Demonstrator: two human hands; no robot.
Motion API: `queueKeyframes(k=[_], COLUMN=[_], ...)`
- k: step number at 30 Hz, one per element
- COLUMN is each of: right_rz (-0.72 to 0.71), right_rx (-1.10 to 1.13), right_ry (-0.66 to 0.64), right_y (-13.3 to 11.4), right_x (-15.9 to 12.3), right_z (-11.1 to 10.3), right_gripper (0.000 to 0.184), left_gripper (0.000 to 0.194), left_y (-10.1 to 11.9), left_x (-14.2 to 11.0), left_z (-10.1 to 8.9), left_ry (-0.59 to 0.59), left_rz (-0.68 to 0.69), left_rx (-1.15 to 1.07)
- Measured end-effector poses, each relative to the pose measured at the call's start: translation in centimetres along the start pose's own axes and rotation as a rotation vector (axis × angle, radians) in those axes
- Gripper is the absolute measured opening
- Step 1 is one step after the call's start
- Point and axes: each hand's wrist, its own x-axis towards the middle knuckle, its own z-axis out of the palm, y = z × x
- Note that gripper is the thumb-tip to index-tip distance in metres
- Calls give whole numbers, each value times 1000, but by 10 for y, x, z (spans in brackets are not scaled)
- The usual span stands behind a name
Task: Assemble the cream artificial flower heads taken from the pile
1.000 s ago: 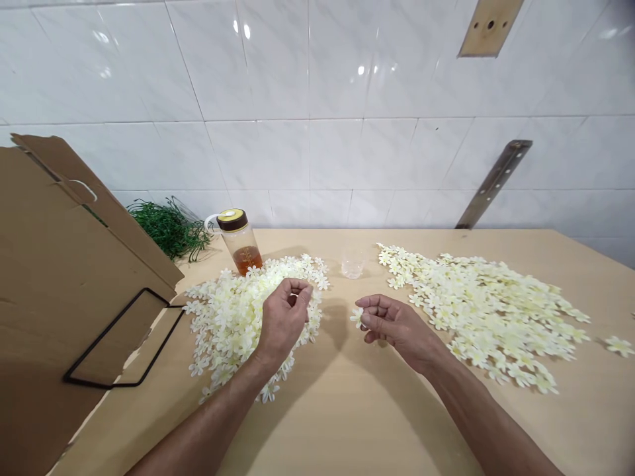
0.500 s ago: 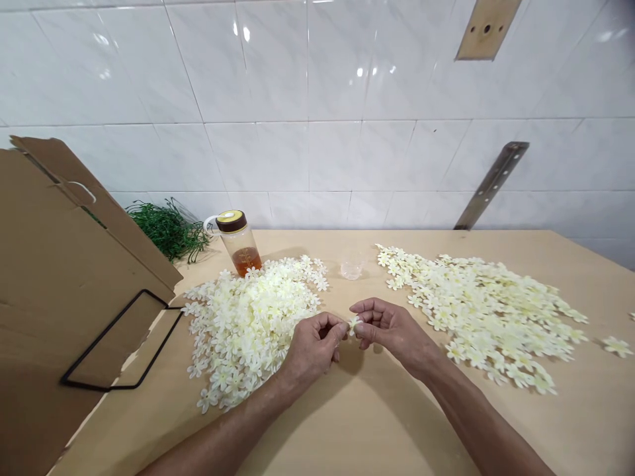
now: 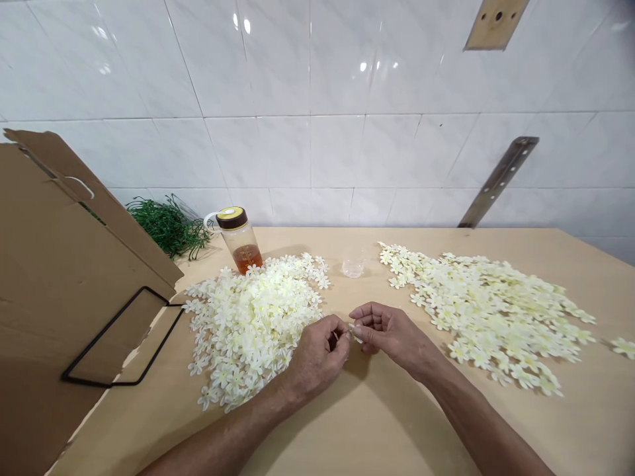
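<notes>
Between my two hands is one small artificial flower [image 3: 355, 332], white with a yellowish tint and partly hidden by fingers. My right hand [image 3: 389, 336] pinches it between thumb and fingertips. From the other side, the closed thumb and forefinger of my left hand [image 3: 325, 348] meet the flower's edge; what lies inside that pinch is mostly covered. A heaped pile of similar flowers [image 3: 253, 317] lies beside and behind my left hand. Beyond my right hand, a flatter, wider spread of flowers [image 3: 489, 311] covers the table's right side.
A small clear cup [image 3: 353, 264] stands behind my hands. Farther left are a bottle of amber liquid [image 3: 243, 244], green artificial stems [image 3: 166, 225], a cardboard box [image 3: 64, 284] and a black wire frame [image 3: 143, 383]. A tiled wall [image 3: 278, 152] rises behind the table [image 3: 387, 430].
My left hand has moved right and down from over the left pile to meet my right hand at the flower. My right hand has stayed nearly in place, and the flower has turned edge-on.
</notes>
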Motion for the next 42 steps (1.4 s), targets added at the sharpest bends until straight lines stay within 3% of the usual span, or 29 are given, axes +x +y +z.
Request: queueKeyframes(k=[6,15,23,33,36,42], right_rz=[3,-31,-123,-65,-48,-14], right_rx=[-87,-148,-50,-16,-18,7], right_ry=[-1,104,58,-3,-22,-28], right_y=[-5,-6,-10,-5,-6,-6], right_x=[-1,-1,-4,-5,-5,-3], right_z=[1,-9,-8,-4,-4,-1], right_gripper=[37,28,25,35,37,33], left_gripper=[17,18,18,19,22,38], left_y=[3,2,3,4,2,-7], left_x=[-1,0,0,0,0,4], left_z=[-1,-3,-2,-3,-2,2], left_ry=[42,102,111,121,109,-31], left_rz=[46,41,36,43,-20,-229], left_rx=[80,109,101,72,2,-309])
